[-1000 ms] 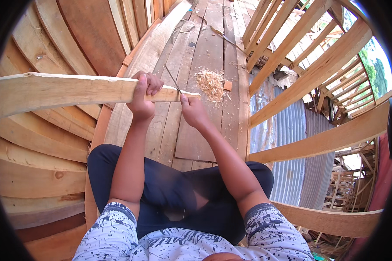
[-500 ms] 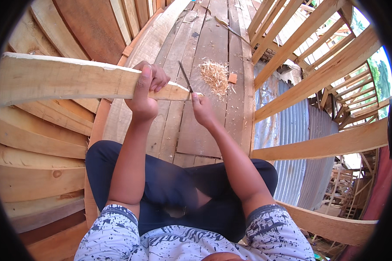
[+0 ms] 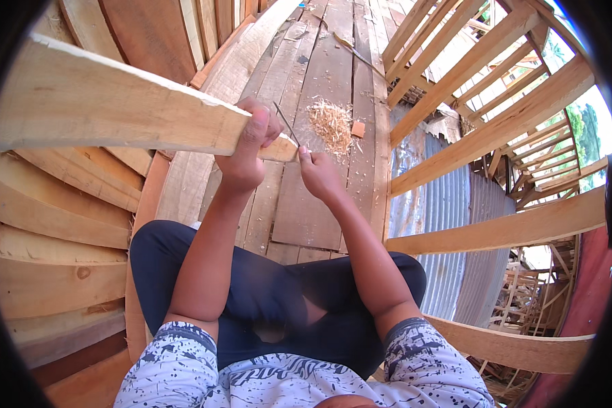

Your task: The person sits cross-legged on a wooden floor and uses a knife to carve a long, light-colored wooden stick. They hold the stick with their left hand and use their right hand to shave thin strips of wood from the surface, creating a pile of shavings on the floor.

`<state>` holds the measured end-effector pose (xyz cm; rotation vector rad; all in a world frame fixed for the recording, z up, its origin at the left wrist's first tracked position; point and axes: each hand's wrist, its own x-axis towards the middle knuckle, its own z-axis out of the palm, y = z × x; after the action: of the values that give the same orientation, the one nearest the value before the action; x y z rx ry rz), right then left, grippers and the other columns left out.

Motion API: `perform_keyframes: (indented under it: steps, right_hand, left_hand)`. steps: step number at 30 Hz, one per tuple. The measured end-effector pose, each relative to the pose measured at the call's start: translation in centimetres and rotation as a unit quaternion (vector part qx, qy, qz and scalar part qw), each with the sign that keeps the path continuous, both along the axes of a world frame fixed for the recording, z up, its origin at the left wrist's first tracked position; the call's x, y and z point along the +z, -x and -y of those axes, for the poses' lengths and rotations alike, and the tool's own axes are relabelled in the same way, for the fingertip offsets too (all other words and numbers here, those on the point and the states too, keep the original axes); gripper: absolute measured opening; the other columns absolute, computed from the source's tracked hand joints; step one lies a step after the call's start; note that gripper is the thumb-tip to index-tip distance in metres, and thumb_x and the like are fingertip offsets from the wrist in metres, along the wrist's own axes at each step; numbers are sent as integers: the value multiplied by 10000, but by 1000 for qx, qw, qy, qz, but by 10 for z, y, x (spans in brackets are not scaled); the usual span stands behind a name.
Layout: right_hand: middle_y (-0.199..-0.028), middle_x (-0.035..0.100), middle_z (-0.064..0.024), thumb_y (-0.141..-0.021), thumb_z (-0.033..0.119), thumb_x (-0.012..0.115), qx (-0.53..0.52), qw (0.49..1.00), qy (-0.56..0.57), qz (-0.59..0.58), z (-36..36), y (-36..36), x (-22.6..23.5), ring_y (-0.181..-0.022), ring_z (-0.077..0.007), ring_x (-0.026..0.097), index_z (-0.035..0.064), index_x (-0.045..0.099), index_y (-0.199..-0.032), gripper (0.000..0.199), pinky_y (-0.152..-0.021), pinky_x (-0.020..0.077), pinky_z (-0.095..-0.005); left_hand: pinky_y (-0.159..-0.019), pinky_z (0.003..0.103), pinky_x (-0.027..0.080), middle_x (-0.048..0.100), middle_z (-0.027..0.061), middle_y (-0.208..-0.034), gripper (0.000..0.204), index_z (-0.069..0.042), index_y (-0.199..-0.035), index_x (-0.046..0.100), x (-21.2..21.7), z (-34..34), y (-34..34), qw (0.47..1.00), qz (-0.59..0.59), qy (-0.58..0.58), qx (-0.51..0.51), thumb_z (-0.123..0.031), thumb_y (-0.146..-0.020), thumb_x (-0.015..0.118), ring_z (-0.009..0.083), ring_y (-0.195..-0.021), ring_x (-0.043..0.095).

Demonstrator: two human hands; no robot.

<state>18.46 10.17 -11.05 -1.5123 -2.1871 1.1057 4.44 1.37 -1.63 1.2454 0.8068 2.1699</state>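
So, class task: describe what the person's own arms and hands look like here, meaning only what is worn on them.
Both forearms are bare, and the left hand and right hand wear no gloves. No watch, ring or bracelet shows. The only covering is a short-sleeved shirt, white with dark speckles, whose sleeves end above the elbows with a dark band at the hem.

Pale yellow plank (image 3: 115,112) in the left hand (image 3: 246,153), tan shavings (image 3: 331,122) beyond the right hand (image 3: 317,173), navy trousers (image 3: 272,292) below.
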Motion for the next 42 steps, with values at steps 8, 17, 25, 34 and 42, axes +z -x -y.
perform_keyframes:
  steps: [8, 17, 25, 34, 42]
  right_hand:
    - [-931, 676, -330, -1037, 463, 397, -103, 990, 34, 86, -44, -44, -86, -932, -435, 678, -54, 664, -857, 609, -834, 490, -508]
    - [-632, 573, -139, -1045, 494, 397, -47, 997, 56, 11, -15, -19, -43, -587, -227, 550, -60, 584, -783, 641, -599, 433, -411]
    - [-569, 448, -29, -1050, 520, 342, -115, 975, 190, -2, -31, -40, -69, -482, -166, 445, 23, 549, -727, 627, -434, 354, -356]
    - [-582, 422, -21, -1060, 512, 313, -39, 997, 55, -44, -28, -32, -65, -452, -154, 410, 22, 540, -868, 573, -415, 340, -345]
    - [-538, 452, -42, -1053, 500, 367, 36, 987, -18, -155, -14, -16, -52, -446, -173, 437, 16, 532, -695, 625, -425, 375, -375]
  left_hand:
    - [-581, 269, 302, 337, -24, -607, 348, -115, -703, 366, -1, -6, -15, 999, -9, -12, -29, -214, -1014, 488, 91, -571, 290]
    - [-572, 272, 305, 365, -13, -608, 328, -98, -705, 383, -5, 0, -5, 1000, 18, 1, 5, -184, -1002, 493, 93, -575, 310]
    - [-591, 270, 311, 371, -12, -613, 300, -91, -725, 400, -5, -9, -3, 1000, 16, -5, -9, -177, -990, 510, 95, -587, 329]
    - [-590, 271, 306, 377, -12, -621, 273, -87, -745, 420, 0, -4, -13, 1000, 8, -1, -9, -184, -982, 515, 97, -593, 337]
    - [-598, 282, 313, 372, -13, -625, 285, -87, -735, 410, -5, 3, 0, 999, -31, 8, -38, -199, -981, 499, 96, -590, 313]
